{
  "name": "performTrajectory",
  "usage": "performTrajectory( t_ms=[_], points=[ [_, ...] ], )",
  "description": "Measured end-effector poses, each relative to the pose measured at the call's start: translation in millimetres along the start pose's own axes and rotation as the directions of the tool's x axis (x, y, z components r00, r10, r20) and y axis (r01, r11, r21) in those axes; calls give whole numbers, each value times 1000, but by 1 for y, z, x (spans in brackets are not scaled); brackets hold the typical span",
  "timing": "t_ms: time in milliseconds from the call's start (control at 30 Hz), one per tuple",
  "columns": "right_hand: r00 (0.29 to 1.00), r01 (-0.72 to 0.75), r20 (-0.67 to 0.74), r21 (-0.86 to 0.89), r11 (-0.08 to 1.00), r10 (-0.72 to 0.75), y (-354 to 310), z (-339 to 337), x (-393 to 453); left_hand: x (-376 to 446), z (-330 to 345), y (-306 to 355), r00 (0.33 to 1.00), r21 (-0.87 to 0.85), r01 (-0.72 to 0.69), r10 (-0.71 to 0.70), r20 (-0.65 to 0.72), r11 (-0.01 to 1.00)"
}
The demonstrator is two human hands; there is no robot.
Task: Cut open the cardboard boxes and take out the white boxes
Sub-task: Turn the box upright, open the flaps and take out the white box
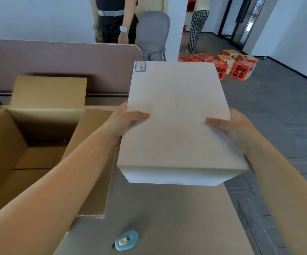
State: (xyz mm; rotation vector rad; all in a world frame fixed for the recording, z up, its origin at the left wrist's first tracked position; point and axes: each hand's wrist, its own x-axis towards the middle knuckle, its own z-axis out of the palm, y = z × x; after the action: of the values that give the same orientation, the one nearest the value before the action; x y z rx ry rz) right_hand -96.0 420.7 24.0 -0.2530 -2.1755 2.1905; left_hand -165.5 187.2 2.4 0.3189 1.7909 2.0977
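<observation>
Right now the white box (176, 116) is being held up in the air between both hands, above the tabletop (167, 218). The left hand (125, 122) is gripping its left edge and the right hand (233, 127) its right edge, thumbs lying on the top face, the other fingers hidden underneath. Its long axis is running away from the person, top face tilting slightly toward the camera. A blue-bordered label (140, 66) is sitting at the far left corner, handwriting unclear. An open cardboard box (29, 140) is standing to the left; a blue cutter (126, 241) is lying on the table nearer the person.
</observation>
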Motion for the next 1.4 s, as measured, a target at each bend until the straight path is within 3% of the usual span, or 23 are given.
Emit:
performTrajectory(
  t_ms=[267,500,933,1100,1167,1233,1300,1400],
  points=[
    [971,-240,-11,51,970,240,73,-49,33,44,28,-76,940,-38,288,-290,-179,957],
    [940,-338,-57,-24,941,336,109,-68,71,72,37,-106,910,-29,348,-345,-231,937],
    [953,-301,-32,-20,954,300,103,-77,133,115,43,-100,899,-5,336,-322,-296,942],
    [973,-214,-147,-316,924,176,102,-77,132,120,42,-95,903,41,323,-295,-314,946],
    [986,-114,-167,-555,824,24,101,-73,125,118,42,-93,903,218,325,-233,-362,920],
    [991,-48,-109,-838,544,-81,95,-66,118,110,42,-84,929,467,291,-131,-345,835],
    [994,14,-17,-963,270,-111,86,-53,110,98,39,-70,967,715,221,-53,-250,663],
    [984,122,106,-987,105,-146,70,-23,94,74,20,-47,991,930,128,-21,-129,345]
  ],
)
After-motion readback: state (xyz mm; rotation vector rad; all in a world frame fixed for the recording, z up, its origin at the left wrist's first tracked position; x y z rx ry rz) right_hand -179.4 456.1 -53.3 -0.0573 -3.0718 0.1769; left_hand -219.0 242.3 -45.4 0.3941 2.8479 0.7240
